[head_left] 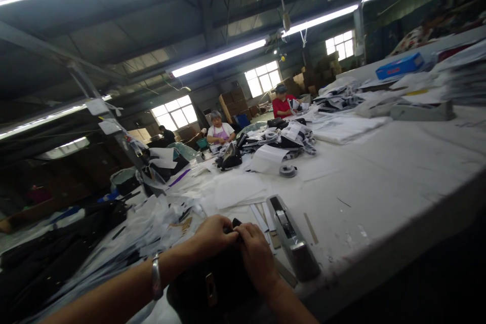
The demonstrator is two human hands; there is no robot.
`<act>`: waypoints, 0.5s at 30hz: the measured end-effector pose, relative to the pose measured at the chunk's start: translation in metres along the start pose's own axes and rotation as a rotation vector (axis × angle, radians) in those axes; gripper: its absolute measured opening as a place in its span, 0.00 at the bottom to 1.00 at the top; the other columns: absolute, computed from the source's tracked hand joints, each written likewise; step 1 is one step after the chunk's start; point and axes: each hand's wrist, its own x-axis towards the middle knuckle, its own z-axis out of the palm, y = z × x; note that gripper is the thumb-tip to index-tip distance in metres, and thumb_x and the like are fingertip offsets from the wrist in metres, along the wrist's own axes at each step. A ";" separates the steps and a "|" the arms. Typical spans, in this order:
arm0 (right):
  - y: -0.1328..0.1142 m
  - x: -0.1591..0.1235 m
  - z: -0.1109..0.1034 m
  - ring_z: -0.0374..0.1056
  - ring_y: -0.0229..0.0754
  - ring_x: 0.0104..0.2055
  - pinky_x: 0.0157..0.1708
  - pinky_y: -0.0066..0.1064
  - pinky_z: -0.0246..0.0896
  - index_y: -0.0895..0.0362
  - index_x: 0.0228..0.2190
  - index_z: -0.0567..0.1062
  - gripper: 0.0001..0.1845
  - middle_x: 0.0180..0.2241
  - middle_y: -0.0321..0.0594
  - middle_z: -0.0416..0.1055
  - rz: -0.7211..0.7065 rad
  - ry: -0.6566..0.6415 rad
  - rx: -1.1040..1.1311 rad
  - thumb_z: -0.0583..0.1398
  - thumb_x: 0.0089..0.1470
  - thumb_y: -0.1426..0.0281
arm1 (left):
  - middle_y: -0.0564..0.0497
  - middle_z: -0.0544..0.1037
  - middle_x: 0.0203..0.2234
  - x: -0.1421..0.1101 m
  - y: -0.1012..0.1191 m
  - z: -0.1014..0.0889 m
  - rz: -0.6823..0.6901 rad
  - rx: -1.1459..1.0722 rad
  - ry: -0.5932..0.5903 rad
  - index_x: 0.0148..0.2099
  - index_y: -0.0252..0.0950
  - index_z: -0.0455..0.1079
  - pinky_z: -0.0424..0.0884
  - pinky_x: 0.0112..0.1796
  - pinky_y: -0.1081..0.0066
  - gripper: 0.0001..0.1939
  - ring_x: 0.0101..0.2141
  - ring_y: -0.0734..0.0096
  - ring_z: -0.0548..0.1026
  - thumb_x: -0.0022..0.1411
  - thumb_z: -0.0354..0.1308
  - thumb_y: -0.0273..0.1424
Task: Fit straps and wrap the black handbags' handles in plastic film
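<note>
Worktable (364, 167) crowded, black item (231, 273) gripped at its near side

Both bare hands meet at the top of the black item, low in the middle of the view. The left hand (214, 235) pinches its upper edge between thumb and fingers; the right hand (258, 260) curls its fingers over the same spot, the fingertips of the two close together. A small dark tip pokes up between them. A metal fitting (210, 288) shows on the item's face — the rest of it is too dark to make out. A silvery bracelet (156, 276) circles the left wrist.

Just beside the right hand lies a grey tape dispenser (292, 238), with flat strips (266, 217) along its left side. Pale scraps (152, 223) spread beyond the left forearm, and dark fabric (72, 238) covers the far left.

Farther up the white top sits a heap of black and white pieces (281, 136), a grey roll (287, 170) at its near edge. Stacked white sheets (347, 129) lie to its right, then a second dispenser (421, 111) and a blue box (399, 66). Behind the heap, two people work — one in a purple apron (220, 135), one in a red top (281, 107) — under slanting tube lights (220, 58).
</note>
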 end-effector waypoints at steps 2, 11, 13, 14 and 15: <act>-0.001 0.001 0.000 0.66 0.51 0.47 0.51 0.41 0.60 0.56 0.43 0.75 0.15 0.42 0.44 0.73 0.007 -0.012 -0.008 0.56 0.57 0.82 | 0.51 0.76 0.21 0.002 0.004 0.000 0.023 -0.011 -0.011 0.31 0.34 0.79 0.56 0.26 0.71 0.14 0.25 0.67 0.70 0.53 0.57 0.38; 0.017 0.012 -0.020 0.69 0.48 0.45 0.47 0.36 0.63 0.52 0.41 0.77 0.15 0.40 0.38 0.75 -0.022 -0.092 0.041 0.69 0.50 0.73 | 0.54 0.72 0.19 0.005 -0.020 -0.001 0.007 -0.200 -0.151 0.34 0.30 0.78 0.60 0.25 0.74 0.24 0.23 0.71 0.67 0.57 0.53 0.47; 0.020 0.013 -0.021 0.69 0.47 0.44 0.45 0.33 0.64 0.52 0.41 0.77 0.16 0.39 0.37 0.75 -0.044 -0.104 0.057 0.70 0.49 0.73 | 0.54 0.72 0.19 0.004 -0.024 0.002 -0.002 -0.214 -0.159 0.34 0.29 0.78 0.59 0.24 0.74 0.24 0.23 0.72 0.66 0.56 0.53 0.47; 0.020 0.013 -0.020 0.69 0.46 0.44 0.45 0.32 0.64 0.52 0.40 0.78 0.15 0.39 0.37 0.74 -0.054 -0.101 0.063 0.70 0.49 0.74 | 0.53 0.72 0.20 0.004 -0.025 0.004 -0.001 -0.211 -0.153 0.34 0.29 0.78 0.59 0.25 0.74 0.23 0.23 0.72 0.66 0.56 0.54 0.46; 0.020 0.013 -0.020 0.69 0.45 0.44 0.45 0.32 0.64 0.53 0.39 0.78 0.14 0.38 0.37 0.74 -0.062 -0.095 0.068 0.70 0.49 0.74 | 0.53 0.73 0.20 0.004 -0.025 0.005 0.003 -0.203 -0.143 0.34 0.29 0.78 0.59 0.25 0.74 0.22 0.24 0.71 0.67 0.55 0.54 0.45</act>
